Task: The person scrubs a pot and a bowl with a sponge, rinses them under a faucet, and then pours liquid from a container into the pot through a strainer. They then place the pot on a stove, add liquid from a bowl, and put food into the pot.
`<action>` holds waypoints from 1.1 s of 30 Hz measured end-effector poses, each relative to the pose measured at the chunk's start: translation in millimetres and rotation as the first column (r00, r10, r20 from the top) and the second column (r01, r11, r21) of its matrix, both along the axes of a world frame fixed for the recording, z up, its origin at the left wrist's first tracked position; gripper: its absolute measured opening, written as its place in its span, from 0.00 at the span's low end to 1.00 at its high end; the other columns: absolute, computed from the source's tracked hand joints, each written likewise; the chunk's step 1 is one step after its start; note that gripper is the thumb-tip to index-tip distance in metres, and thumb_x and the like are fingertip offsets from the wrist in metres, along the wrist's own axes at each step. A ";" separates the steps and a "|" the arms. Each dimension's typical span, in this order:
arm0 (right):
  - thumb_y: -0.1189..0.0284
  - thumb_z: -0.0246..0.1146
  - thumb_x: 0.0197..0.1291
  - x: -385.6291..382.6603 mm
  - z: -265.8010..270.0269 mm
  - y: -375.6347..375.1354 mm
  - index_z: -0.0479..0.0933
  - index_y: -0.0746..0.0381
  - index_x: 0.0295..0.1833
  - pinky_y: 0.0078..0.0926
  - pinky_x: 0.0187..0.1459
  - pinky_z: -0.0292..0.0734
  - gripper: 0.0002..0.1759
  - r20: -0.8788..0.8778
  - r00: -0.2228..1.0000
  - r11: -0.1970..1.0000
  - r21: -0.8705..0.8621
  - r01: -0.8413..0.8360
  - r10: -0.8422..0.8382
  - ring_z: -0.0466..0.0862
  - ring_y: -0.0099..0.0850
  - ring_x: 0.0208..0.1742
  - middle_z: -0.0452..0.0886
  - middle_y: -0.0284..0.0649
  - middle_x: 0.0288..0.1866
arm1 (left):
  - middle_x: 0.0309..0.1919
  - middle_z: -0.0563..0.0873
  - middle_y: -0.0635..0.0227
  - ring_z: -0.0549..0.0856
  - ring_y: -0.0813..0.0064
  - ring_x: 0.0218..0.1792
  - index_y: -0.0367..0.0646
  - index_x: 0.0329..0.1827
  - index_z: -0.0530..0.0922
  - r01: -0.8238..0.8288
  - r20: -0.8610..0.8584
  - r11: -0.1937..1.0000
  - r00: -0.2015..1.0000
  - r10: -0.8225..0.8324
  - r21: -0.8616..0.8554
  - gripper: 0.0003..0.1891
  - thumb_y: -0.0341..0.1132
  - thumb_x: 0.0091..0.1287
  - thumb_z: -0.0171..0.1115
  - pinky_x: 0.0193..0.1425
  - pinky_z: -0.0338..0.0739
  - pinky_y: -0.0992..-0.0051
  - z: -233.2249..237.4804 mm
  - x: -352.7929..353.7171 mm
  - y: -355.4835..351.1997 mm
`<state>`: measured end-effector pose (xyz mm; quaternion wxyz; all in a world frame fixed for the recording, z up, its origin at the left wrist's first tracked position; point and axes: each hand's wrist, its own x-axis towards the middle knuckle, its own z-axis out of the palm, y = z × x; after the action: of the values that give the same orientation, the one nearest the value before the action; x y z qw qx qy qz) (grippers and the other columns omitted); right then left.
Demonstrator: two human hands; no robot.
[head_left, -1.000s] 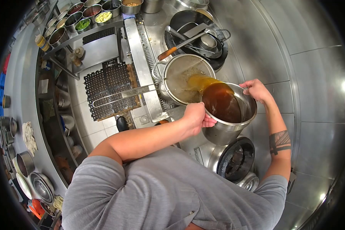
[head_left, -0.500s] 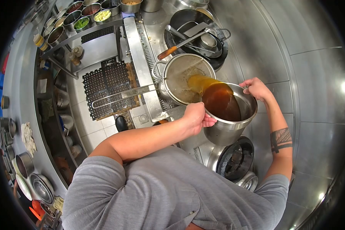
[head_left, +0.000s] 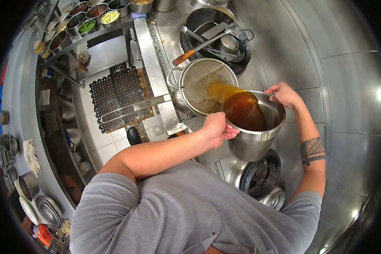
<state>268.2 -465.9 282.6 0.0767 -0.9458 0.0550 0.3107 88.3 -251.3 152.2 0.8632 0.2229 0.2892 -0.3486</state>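
Note:
Between my two hands is a deep steel pot, tilted to the left. Brown liquid streams over its lip into a round mesh strainer. The strainer lies across the top of another metal pot, mostly hidden beneath it; its long wire handle reaches left. My left hand is closed on the near-left rim of the tilted pot. On the far-right side of the rim, my right hand grips with fingers and thumb closed.
Beyond the strainer sits a black wok holding a wooden-handled tool and other utensils. A burner is below the tilted pot. Several ingredient containers line the upper left. A black mat covers part of the floor.
Liquid keeps pouring into the strainer. The pot's base has shifted slightly to the right, and my right forearm has moved a little rightward. Both hands keep their hold.

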 end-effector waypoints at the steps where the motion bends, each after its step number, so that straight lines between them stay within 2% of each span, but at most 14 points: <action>1: 0.83 0.66 0.59 0.9 0.8 1.2 0.87 0.62 0.54 0.28 0.17 0.60 0.17 -0.006 1.000 1.000 -0.011 -0.006 0.005 0.68 0.21 0.19 0.83 0.35 0.29 | 0.36 0.78 0.59 0.84 0.64 0.34 0.37 0.41 0.72 0.003 -0.002 1.000 1.000 -0.003 -0.001 0.19 0.40 0.85 0.36 0.39 0.82 0.64 0.8 0.1 0.7; 4: 0.83 0.66 0.58 3.9 1.3 3.7 0.87 0.63 0.54 0.28 0.17 0.60 0.17 -0.016 1.000 1.000 -0.023 -0.007 0.007 0.68 0.22 0.18 0.83 0.36 0.30 | 0.35 0.78 0.60 0.85 0.64 0.34 0.38 0.40 0.72 0.007 0.004 1.000 1.000 -0.007 -0.006 0.19 0.40 0.85 0.36 0.39 0.81 0.64 1.5 -0.1 1.6; 6: 0.83 0.66 0.58 4.0 1.5 6.0 0.88 0.63 0.53 0.28 0.17 0.60 0.17 -0.017 1.000 1.000 -0.023 -0.009 0.008 0.68 0.22 0.18 0.84 0.37 0.30 | 0.33 0.83 0.55 0.88 0.64 0.30 0.32 0.43 0.75 -0.040 -0.014 0.999 0.999 0.040 0.004 0.14 0.29 0.75 0.39 0.33 0.85 0.67 2.8 -0.6 3.1; 7: 0.83 0.66 0.58 3.8 1.7 7.5 0.88 0.63 0.53 0.28 0.17 0.61 0.17 -0.005 1.000 1.000 -0.025 -0.012 0.012 0.69 0.22 0.19 0.84 0.37 0.30 | 0.33 0.83 0.55 0.88 0.64 0.30 0.32 0.43 0.75 -0.040 -0.014 0.999 0.999 0.040 0.003 0.14 0.29 0.75 0.39 0.33 0.85 0.67 4.5 -0.9 4.5; 9: 0.83 0.66 0.58 4.4 2.8 11.5 0.87 0.63 0.53 0.28 0.17 0.61 0.17 0.008 1.000 0.999 -0.028 -0.017 0.017 0.70 0.22 0.19 0.84 0.37 0.30 | 0.34 0.77 0.60 0.85 0.64 0.34 0.37 0.40 0.72 0.004 0.010 1.000 1.000 -0.003 -0.016 0.20 0.40 0.85 0.36 0.39 0.82 0.66 8.3 -1.3 8.0; 28: 0.85 0.67 0.55 23.5 7.7 31.0 0.87 0.65 0.52 0.30 0.18 0.63 0.17 -0.049 0.995 0.990 -0.109 -0.093 0.088 0.71 0.23 0.20 0.84 0.37 0.30 | 0.36 0.78 0.58 0.85 0.65 0.36 0.35 0.41 0.72 0.020 0.008 0.997 1.000 -0.019 -0.075 0.21 0.39 0.86 0.34 0.38 0.83 0.67 0.8 6.6 13.3; 30: 0.85 0.67 0.55 26.8 7.0 31.1 0.87 0.65 0.52 0.30 0.18 0.63 0.17 -0.057 0.994 0.988 -0.121 -0.099 0.093 0.72 0.23 0.20 0.84 0.37 0.30 | 0.33 0.84 0.53 0.87 0.65 0.31 0.29 0.43 0.79 -0.027 -0.033 0.998 0.999 0.025 -0.061 0.16 0.26 0.71 0.40 0.36 0.86 0.68 0.6 7.7 12.0; 33: 0.85 0.67 0.55 31.2 4.0 28.8 0.87 0.65 0.51 0.32 0.18 0.64 0.17 -0.055 0.993 0.989 -0.102 -0.108 0.103 0.73 0.24 0.20 0.84 0.37 0.29 | 0.34 0.84 0.53 0.87 0.65 0.32 0.28 0.42 0.79 -0.024 -0.033 0.997 0.999 0.022 -0.076 0.15 0.26 0.71 0.40 0.36 0.86 0.68 -2.6 10.1 11.2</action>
<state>299.4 -437.1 286.6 0.0092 -0.9421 0.0228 0.3344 98.4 -240.2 149.6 0.8703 0.1808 0.2919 -0.3529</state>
